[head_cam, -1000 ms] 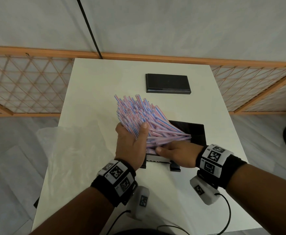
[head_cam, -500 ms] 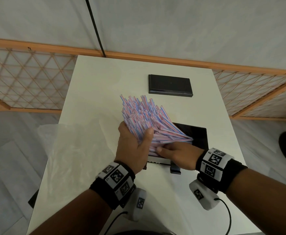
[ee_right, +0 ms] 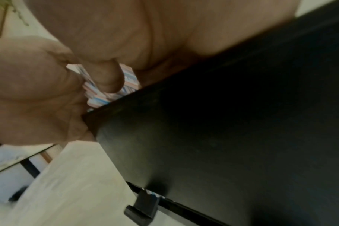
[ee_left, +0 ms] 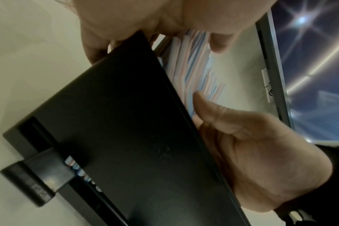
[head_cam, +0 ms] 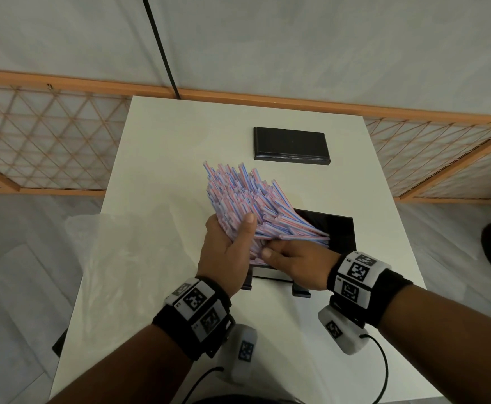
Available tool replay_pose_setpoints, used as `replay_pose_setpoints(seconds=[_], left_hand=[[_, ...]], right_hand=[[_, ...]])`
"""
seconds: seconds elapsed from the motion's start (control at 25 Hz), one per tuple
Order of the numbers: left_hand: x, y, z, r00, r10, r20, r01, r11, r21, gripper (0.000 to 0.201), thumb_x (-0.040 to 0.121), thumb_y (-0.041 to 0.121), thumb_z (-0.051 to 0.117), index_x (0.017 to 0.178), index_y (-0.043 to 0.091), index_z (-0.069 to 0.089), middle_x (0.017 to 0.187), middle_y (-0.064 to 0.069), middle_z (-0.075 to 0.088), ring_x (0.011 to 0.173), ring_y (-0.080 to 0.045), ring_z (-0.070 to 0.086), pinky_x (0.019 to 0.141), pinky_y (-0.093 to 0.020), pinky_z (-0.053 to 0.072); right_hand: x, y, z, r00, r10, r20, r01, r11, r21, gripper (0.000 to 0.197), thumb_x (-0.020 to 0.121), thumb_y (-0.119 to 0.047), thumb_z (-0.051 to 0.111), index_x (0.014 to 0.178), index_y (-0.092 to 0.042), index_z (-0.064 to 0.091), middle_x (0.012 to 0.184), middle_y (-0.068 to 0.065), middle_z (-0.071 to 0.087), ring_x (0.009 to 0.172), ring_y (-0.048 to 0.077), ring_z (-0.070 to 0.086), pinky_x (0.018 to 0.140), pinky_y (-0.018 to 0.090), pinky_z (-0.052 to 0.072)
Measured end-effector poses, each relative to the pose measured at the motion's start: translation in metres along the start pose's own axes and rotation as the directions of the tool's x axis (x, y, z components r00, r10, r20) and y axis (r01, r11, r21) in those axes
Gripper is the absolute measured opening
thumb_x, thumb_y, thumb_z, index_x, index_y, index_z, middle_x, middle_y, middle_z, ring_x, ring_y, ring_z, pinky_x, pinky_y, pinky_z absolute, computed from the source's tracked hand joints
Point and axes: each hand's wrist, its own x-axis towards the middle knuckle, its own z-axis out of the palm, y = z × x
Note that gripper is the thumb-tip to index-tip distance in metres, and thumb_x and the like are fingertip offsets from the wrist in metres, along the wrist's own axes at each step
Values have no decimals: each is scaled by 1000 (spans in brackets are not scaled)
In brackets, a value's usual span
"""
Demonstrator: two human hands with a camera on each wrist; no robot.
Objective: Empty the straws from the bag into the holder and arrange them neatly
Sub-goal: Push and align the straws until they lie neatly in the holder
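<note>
A thick bundle of pink-and-blue striped straws (head_cam: 247, 205) fans up and to the right out of the black holder (head_cam: 340, 237) at the table's middle. My left hand (head_cam: 226, 246) grips the bundle from the left, thumb across its front. From the right, my right hand (head_cam: 294, 258) pinches the lower part of the straws at the holder's near rim. The left wrist view shows the holder's dark wall (ee_left: 116, 122), the straws (ee_left: 194, 73) behind it and the right thumb against them. In the right wrist view, straws (ee_right: 106, 94) show between both hands above the holder (ee_right: 242, 130). The straws' bottom ends are hidden.
The clear plastic bag (head_cam: 127, 258) lies crumpled on the left of the white table (head_cam: 267, 330), hanging over its left edge. A flat black lid (head_cam: 291, 145) rests at the back. A wooden lattice fence (head_cam: 49, 141) runs behind the table.
Both hands keep their hold on the straws almost in the same place over the holder. Only the head view has shifted a little.
</note>
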Motion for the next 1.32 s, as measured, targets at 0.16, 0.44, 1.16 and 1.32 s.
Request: replay_pose_setpoints(seconds=[0.16,0.44,1.16,1.32], left_hand=[[-1,4,-5,999,10,-33,-8,999,41,53,81,66,68,112,23,62,108,9,71,93,10,66,79,-10,49],[4,9,-14,982,-79,-171,91,994,62,87,64,85,52,124,23,59,118,2,70,109,-21,66,101,-50,51],[1,17,-5,988,-122,-94,105,980,-170,119,61,75,69,156,18,24,148,-7,54,133,-20,56,113,-45,44],[2,19,-5,988,-131,-87,115,979,-168,117,63,70,66,157,18,21,149,-5,51,130,-17,57,109,-39,47]], right_hand=[[3,1,4,997,-71,26,73,992,-100,51,100,-55,29,104,-20,65,115,-7,65,113,5,53,105,29,34],[4,0,8,999,-35,11,37,979,-202,67,93,-67,28,122,-16,59,129,-3,59,125,15,47,112,36,32],[-32,-3,4,998,21,-61,-32,983,-181,55,77,-73,45,88,-21,63,81,-5,65,76,17,58,72,33,48],[-26,-15,6,999,17,-30,-22,983,-181,66,76,-80,40,98,-23,65,90,-5,68,84,16,61,79,33,51]])
